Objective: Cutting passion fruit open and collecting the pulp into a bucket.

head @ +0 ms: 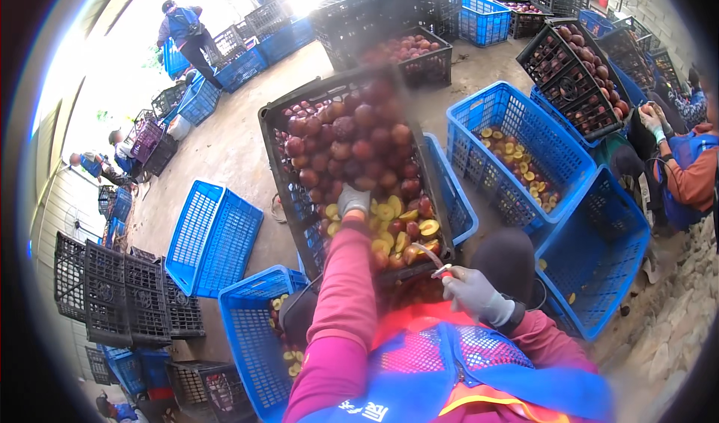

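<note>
A black plastic crate [273,142] stands tilted before me, full of dark red plums [344,128], with halved plums [387,212] showing yellow flesh at its near end. My left hand [354,200], in a pale glove, reaches down among the plums beside the halves; its fingertips are hidden, so its grip cannot be told. My right hand [483,296], also gloved, is closed around the red handle of a small curved knife [429,255]. The blade points up and left over the halves at the crate's near right corner.
A blue crate of halved plums [519,142] stands at the right, above another blue crate [598,260]. Left of me are a blue crate with halves [247,333] and a blue crate [216,237]. A seated person [691,164] works at far right; black crates [387,13] are stacked ahead.
</note>
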The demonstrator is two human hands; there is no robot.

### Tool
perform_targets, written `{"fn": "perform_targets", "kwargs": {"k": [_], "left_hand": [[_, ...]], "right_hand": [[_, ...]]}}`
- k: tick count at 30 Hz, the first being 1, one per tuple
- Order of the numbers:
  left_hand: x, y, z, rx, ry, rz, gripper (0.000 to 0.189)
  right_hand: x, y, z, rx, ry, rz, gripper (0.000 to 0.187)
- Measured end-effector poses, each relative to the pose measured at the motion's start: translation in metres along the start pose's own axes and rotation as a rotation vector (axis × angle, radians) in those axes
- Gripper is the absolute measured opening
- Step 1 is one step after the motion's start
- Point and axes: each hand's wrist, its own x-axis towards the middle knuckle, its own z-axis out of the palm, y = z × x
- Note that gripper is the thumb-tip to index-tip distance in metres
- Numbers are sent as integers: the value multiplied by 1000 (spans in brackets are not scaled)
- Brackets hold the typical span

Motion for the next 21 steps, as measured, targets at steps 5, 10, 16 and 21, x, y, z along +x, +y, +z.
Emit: {"fn": "perform_targets", "kwargs": {"k": [5, 10, 16, 21], "left_hand": [[-1, -38, -15, -159, -196, -7, 75], [-213, 54, -140, -1360, -542, 141, 26], [-291, 0, -136, -1501, -566, 173, 26], [-318, -49, -127, -1706, -807, 110, 55]], "right_hand": [[8, 4, 11, 213, 9, -147, 30], [12, -38, 3, 332, 138, -370, 30], [18, -66, 56, 196, 34, -511, 35], [3, -52, 100, 119, 44, -603, 40]]}}
